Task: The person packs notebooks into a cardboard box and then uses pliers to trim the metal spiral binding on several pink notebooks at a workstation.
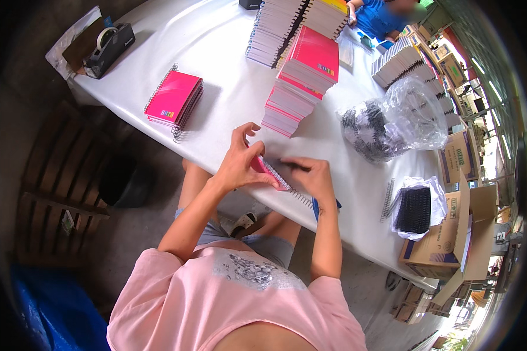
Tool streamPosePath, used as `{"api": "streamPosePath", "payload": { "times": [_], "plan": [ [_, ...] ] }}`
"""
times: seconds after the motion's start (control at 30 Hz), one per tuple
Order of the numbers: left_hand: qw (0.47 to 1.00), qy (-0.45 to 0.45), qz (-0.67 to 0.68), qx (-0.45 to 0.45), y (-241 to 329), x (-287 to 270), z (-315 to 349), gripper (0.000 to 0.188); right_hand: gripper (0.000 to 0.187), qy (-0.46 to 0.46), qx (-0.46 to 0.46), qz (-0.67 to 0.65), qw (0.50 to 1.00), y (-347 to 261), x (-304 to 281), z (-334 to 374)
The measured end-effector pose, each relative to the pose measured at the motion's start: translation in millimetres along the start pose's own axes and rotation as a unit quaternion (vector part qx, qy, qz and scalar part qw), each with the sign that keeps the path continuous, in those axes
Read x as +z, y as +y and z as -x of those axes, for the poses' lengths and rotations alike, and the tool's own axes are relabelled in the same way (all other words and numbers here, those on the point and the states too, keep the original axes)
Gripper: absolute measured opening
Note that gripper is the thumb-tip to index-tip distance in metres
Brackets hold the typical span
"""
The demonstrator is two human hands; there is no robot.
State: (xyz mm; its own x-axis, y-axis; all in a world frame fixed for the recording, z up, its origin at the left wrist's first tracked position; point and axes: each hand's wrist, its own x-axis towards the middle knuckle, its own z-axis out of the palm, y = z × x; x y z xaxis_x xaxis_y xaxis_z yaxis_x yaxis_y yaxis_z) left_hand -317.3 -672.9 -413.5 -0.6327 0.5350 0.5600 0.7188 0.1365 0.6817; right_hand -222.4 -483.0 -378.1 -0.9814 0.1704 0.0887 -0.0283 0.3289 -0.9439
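Observation:
My left hand [238,162] grips a small pink notebook [264,167], tilted with its punched edge facing right, near the table's front edge. A dark wire spiral [302,199] sticks out past the notebook's near end. Close beside that edge is my right hand [314,175], its fingertips smeared by motion, so whether they pinch the spiral does not show. Partly covered by my right wrist lies a blue object [329,207]; its kind is unclear. Spiral-bound pink notebooks [173,96] form a short stack to the left. Beyond my hands rises a tall stack of pink notebooks [298,76].
Tall piles of bound books [275,29] stand at the back. A clear plastic bag [413,117] of black spirals lies right, near black spirals on paper [413,209] and an open carton [436,245]. A tape dispenser [110,50] sits far left. Another person [375,20] works across the table.

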Motion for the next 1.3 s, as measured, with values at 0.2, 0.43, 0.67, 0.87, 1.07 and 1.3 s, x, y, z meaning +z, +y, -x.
{"api": "streamPosePath", "payload": {
  "times": [0.2, 0.43, 0.67, 0.87, 1.07, 1.3],
  "plan": [
    [0.997, 0.034, 0.069, -0.017, -15.6, 5.4, 4.0, 0.080, 0.031, -0.036, -0.071, 0.077, 0.994, -23.6, 11.5, -4.7],
    [0.982, 0.058, 0.153, -0.094, -31.1, 12.0, 3.6, 0.106, 0.029, -0.064, -0.001, 0.130, 0.989, -33.8, 14.1, -20.8],
    [0.957, 0.051, 0.268, -0.099, -35.7, 18.9, 4.1, 0.107, 0.029, 0.078, 0.053, 0.054, 0.994, 1.2, 6.3, -25.5],
    [0.976, 0.006, 0.206, -0.068, -34.0, 14.6, 6.5, 0.107, 0.029, 0.001, 0.003, -0.157, 0.988, -23.1, 22.8, -16.2],
    [0.975, 0.010, 0.211, -0.073, -28.9, 16.1, 4.9, 0.107, 0.026, -0.038, 0.001, -0.146, 0.989, -8.3, 27.4, -16.1],
    [0.966, 0.051, 0.249, -0.045, -32.6, 16.0, 4.6, 0.055, 0.038, 0.278, 0.019, 0.340, 0.898, 31.6, -52.4, 15.4]
  ]
}}
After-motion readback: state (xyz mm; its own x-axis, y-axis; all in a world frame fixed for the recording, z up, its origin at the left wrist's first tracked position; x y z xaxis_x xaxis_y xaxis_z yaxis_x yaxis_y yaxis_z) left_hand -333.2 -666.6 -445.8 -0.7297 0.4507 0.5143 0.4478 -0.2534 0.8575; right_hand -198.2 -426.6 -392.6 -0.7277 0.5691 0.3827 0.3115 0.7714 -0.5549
